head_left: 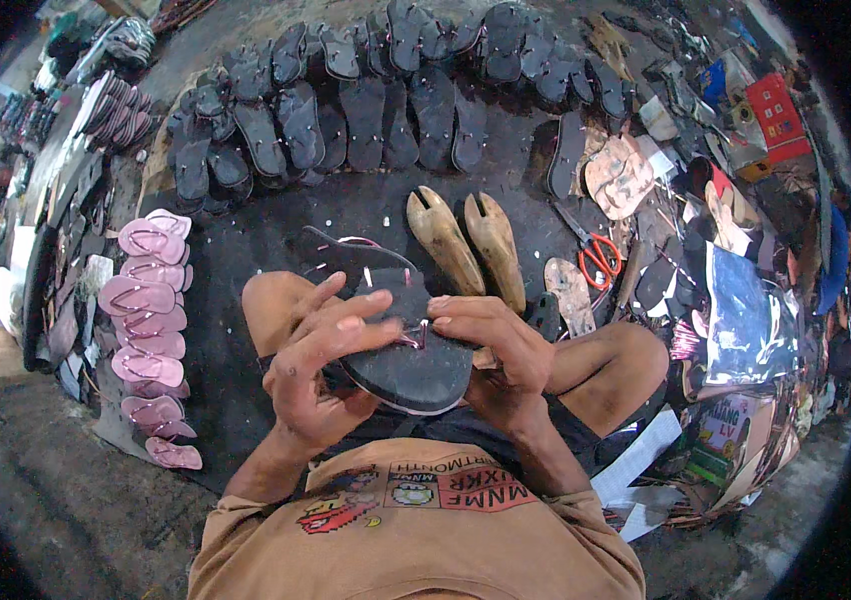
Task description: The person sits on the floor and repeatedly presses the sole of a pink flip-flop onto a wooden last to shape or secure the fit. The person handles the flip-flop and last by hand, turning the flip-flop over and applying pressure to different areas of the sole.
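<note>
Both my hands hold a dark sandal sole (414, 380) above my lap, its rounded end toward me. My left hand (321, 365) is at its left edge, with the fingers reaching over the top and slightly blurred. Close to their tips, a short pinkish strap end (420, 336) stands up from the sole. At the opposite edge, my right hand (506, 350) grips with its fingertips on the upper face and its thumb hidden. Two more small ends poke up near the far part of the sole. Just beyond lies another dark sole (371, 250) with a thin strip along it.
Two wooden foot lasts (446, 243) lie ahead, right of centre. Orange-handled scissors (598, 262) rest farther right, beside scraps and a clear plastic sheet (751, 315). Pink flip-flops (141, 297) line the left side. Rows of dark soles (361, 122) span the back.
</note>
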A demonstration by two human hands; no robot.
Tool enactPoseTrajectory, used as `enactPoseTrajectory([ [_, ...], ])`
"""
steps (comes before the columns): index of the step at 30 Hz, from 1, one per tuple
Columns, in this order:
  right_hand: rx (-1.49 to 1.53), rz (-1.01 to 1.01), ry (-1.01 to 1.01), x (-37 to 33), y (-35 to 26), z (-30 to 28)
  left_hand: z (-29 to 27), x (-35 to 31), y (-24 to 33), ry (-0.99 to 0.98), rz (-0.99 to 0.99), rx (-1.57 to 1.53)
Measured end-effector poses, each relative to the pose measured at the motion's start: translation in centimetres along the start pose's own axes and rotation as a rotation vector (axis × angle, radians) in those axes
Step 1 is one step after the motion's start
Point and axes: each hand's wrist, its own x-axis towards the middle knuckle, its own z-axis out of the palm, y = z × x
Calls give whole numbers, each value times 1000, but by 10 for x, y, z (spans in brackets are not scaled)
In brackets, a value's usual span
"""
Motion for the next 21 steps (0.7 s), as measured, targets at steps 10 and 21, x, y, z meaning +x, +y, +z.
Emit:
enactPoseTrajectory([
  [10, 351, 266, -190, -20, 58, 17, -6, -12, -30, -310, -148, -82],
  [21, 499, 1013, 116, -33, 138, 40, -36, 32, -183, 228, -796, -1310],
])
